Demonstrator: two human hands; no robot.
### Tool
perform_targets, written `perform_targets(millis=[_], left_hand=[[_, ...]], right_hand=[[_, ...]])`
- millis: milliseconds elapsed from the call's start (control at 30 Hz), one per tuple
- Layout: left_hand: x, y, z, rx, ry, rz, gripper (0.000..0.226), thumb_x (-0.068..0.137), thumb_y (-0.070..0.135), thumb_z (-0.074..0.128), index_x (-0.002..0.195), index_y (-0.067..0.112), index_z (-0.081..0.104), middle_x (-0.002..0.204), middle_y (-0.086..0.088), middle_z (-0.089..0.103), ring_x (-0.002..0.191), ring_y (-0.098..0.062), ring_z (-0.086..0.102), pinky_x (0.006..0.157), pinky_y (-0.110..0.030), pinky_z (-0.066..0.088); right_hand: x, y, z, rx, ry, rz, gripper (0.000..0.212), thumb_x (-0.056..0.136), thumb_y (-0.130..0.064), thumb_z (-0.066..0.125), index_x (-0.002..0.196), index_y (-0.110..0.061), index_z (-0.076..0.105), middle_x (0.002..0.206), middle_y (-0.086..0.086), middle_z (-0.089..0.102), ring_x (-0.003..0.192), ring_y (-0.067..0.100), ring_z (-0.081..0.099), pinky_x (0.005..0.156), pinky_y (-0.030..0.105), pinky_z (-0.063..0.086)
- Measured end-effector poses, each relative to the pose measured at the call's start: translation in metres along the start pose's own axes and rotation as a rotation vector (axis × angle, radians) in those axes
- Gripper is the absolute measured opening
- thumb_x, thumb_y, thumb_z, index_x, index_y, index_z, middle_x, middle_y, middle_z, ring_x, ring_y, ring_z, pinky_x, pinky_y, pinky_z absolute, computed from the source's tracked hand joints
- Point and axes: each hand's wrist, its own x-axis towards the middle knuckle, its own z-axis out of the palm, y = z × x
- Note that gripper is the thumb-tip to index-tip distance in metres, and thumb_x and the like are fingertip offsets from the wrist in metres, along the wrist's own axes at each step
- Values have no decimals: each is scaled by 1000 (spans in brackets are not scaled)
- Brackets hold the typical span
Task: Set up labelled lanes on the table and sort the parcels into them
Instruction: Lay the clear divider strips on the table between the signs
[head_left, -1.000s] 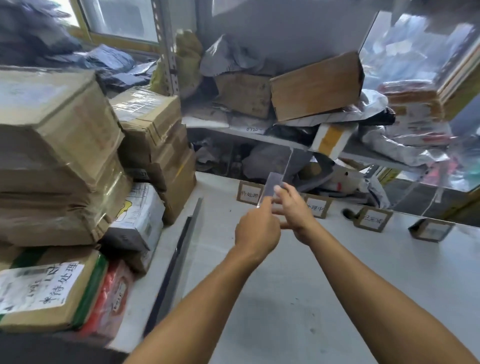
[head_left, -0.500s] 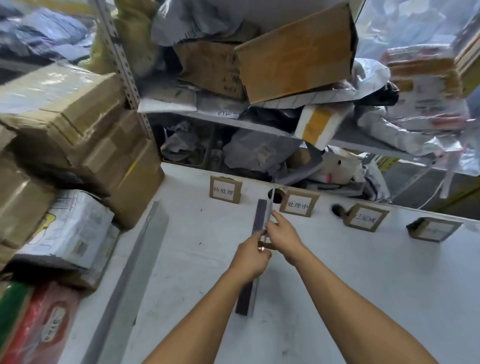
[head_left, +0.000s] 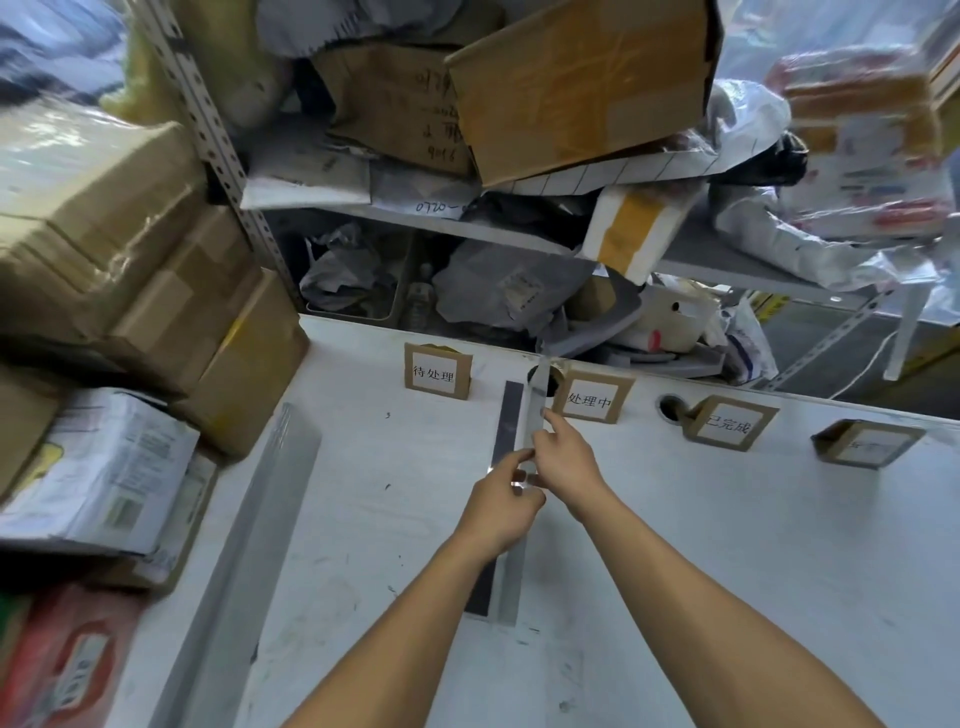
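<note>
Both hands, left hand (head_left: 501, 506) and right hand (head_left: 563, 457), pinch a long grey divider strip (head_left: 511, 499) at frame centre on the white surface (head_left: 727, 545), between cardboard lane labels (head_left: 437, 371); stacked parcels (head_left: 150, 291) left, cluttered shelf (head_left: 519, 234) behind.

Metal shelf rack (head_left: 519, 236) beyond the table, plush toy (head_left: 667, 325) beneath.
</note>
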Motion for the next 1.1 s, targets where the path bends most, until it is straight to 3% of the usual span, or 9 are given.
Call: perform_targets(millis=[133,267,467,567,633,667,833,900,1100], left_hand=[[1,-1,5,8,18,-8,54,96,21,56,146,33,40,143,1,52,121,-17,56,80,-20,44],[1,-2,7,19,23,-16,55,97,27,60,147,29,38,145,0,51,123,-20,56,81,-21,42],[-3,-7,10,61,16,-20,58,95,30,63,147,28,38,145,-1,51,126,-23,55,95,-31,47],[-6,-9,12,93,13,-12,58,95,29,62,147,29,37,146,0,51,127,-23,55,95,-31,46],[-8,-9,12,97,11,-7,55,96,26,58,147,29,38,145,-1,52,125,-22,56,93,-29,46],[-9,-8,12,100,12,-5,54,97,26,56,147,28,38,145,-1,52,124,-22,56,92,-28,46],[-13,-4,10,132,28,8,45,101,24,49,145,26,41,141,-2,56,121,-21,58,98,-33,50],[-14,-4,10,128,29,9,45,101,24,48,145,27,42,141,-2,56,120,-20,58,95,-31,50],[-15,-6,11,113,18,-13,46,99,31,51,144,29,42,139,0,57,119,-19,59,88,-27,48]], right_hand=[[-2,-4,1,-18,-30,13,52,103,-22,38,155,-27,33,148,10,47,104,22,60,80,35,59],[-4,-6,2,-51,-44,23,51,103,-27,39,154,-24,33,149,10,49,122,30,56,103,49,50],[-9,-2,3,-80,-64,61,54,104,-32,40,156,-21,29,158,9,38,131,34,51,109,50,45],[-13,2,3,-71,-75,62,54,104,-30,41,156,-20,30,154,10,42,109,27,63,102,49,52],[-15,4,3,-71,-77,50,53,104,-28,41,155,-18,31,151,11,45,89,14,62,98,47,54],[-16,5,2,-73,-76,45,53,104,-28,41,155,-18,32,151,11,46,88,13,62,97,46,55],[-22,4,1,-82,-69,40,52,104,-29,41,154,-16,34,153,11,44,128,30,54,102,42,51],[-24,4,1,-91,-72,40,52,104,-31,41,154,-16,34,155,9,43,132,29,51,100,36,50],[-26,3,2,-72,-88,49,54,104,-34,44,154,-17,34,151,12,47,129,31,54,105,47,49]])
